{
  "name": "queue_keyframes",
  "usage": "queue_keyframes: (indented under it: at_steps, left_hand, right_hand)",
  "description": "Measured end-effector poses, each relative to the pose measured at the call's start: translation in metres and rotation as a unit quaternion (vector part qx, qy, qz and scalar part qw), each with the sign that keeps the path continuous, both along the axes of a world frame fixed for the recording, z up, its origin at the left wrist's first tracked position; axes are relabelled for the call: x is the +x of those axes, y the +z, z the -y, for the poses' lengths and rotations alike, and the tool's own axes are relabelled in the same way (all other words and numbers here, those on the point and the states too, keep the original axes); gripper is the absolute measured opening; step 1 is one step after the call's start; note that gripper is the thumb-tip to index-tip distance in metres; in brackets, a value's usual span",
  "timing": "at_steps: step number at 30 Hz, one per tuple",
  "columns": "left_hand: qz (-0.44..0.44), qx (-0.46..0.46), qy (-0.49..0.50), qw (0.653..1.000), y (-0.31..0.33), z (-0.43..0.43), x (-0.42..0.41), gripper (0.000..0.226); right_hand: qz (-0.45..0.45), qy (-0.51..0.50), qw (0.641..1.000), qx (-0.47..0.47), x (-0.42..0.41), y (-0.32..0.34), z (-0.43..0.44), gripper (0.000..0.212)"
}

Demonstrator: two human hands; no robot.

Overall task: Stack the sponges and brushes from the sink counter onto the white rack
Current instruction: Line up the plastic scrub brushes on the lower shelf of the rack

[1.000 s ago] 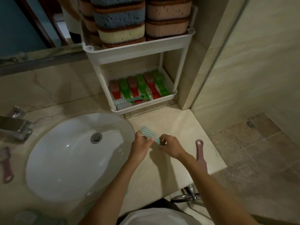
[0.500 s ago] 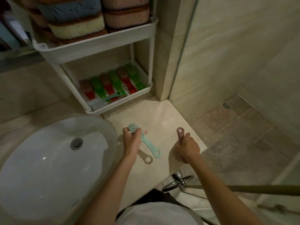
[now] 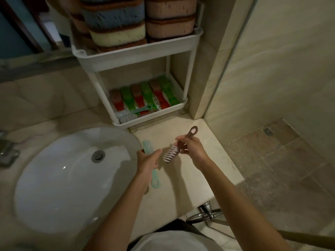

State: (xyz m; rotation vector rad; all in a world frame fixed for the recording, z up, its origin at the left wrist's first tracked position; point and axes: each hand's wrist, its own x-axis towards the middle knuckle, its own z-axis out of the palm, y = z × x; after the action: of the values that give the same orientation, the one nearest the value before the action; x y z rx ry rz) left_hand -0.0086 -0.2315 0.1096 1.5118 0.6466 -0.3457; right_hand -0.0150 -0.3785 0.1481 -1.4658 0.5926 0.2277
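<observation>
Above the counter (image 3: pixel 195 182), between the sink (image 3: pixel 63 178) and the white rack (image 3: pixel 137 55), both hands are busy with small scrub brushes. The right hand (image 3: pixel 192 147) grips a pink brush (image 3: pixel 178 144) around the middle of its handle, lifted clear of the counter; the handle ends in an oval hanging loop that points up toward the rack, and the white bristles fan downward and to the left. The left hand (image 3: pixel 147 160) is closed around a mint-green brush (image 3: pixel 151 160), whose ribbed head sticks out above the fingers next to the sink rim, while its looped handle end shows below the wrist. Whether that end touches the counter is hard to tell in the dim light.

On the rack's lower shelf lies a row of red and green brushes (image 3: pixel 145 96) set side by side, with a teal-handled brush (image 3: pixel 132 114) with white bristles resting across their front ends. The upper shelf carries stacked sponges (image 3: pixel 117 24): blue and cream ones on the left, pinkish-brown ones on the right, each with a dark scouring layer.
</observation>
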Motion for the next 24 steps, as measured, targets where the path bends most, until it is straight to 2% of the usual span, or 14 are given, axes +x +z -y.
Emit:
queue_keyframes:
  at_steps: [6, 9, 10, 11, 12, 13, 14, 15, 16, 17, 18, 21, 24]
  left_hand:
    - [0.002, -0.098, 0.043, 0.994, 0.015, -0.032, 0.01, 0.018]
    - [0.025, -0.115, 0.048, 0.992, 0.023, -0.051, 0.019, 0.019]
    - [0.028, -0.091, 0.047, 0.994, 0.026, -0.056, 0.022, 0.017]
    - [0.031, -0.059, 0.051, 0.996, 0.029, -0.061, 0.025, 0.019]
    - [0.037, -0.026, 0.061, 0.997, 0.032, -0.065, 0.028, 0.024]
    - [0.051, 0.005, 0.072, 0.996, 0.034, -0.069, 0.032, 0.03]
    - [0.071, 0.032, 0.078, 0.994, 0.035, -0.071, 0.035, 0.033]
    - [0.086, 0.058, 0.078, 0.992, 0.037, -0.072, 0.039, 0.037]
    - [0.091, 0.085, 0.07, 0.99, 0.039, -0.072, 0.043, 0.041]
    - [0.088, 0.109, 0.059, 0.988, 0.041, -0.071, 0.046, 0.045]
    - [0.085, 0.124, 0.05, 0.987, 0.043, -0.07, 0.05, 0.048]
    - [0.098, 0.109, 0.048, 0.988, 0.046, -0.068, 0.061, 0.054]
    - [0.116, 0.072, 0.061, 0.989, 0.048, -0.07, 0.068, 0.042]
  right_hand:
    - [0.033, 0.081, 0.988, 0.131, 0.031, 0.011, -0.036, 0.027]
    - [0.03, 0.064, 0.983, 0.168, 0.045, 0.013, -0.047, 0.017]
    - [0.033, 0.051, 0.988, 0.141, 0.049, 0.012, -0.049, 0.011]
    - [0.049, 0.041, 0.996, 0.068, 0.051, 0.011, -0.051, 0.018]
    - [0.076, 0.041, 0.995, -0.053, 0.053, 0.009, -0.05, 0.036]
    - [0.122, 0.077, 0.97, -0.196, 0.056, 0.007, -0.049, 0.052]
    - [0.174, 0.16, 0.916, -0.325, 0.059, 0.006, -0.048, 0.061]
    - [0.216, 0.27, 0.84, -0.418, 0.061, 0.006, -0.049, 0.065]
    - [0.235, 0.373, 0.762, -0.474, 0.063, 0.007, -0.051, 0.064]
    - [0.235, 0.441, 0.706, -0.502, 0.066, 0.007, -0.053, 0.06]
    - [0.23, 0.468, 0.678, -0.517, 0.07, 0.009, -0.054, 0.056]
    - [0.248, 0.466, 0.645, -0.553, 0.089, 0.012, -0.056, 0.042]
    - [0.253, 0.454, 0.644, -0.561, 0.112, 0.016, -0.055, 0.035]
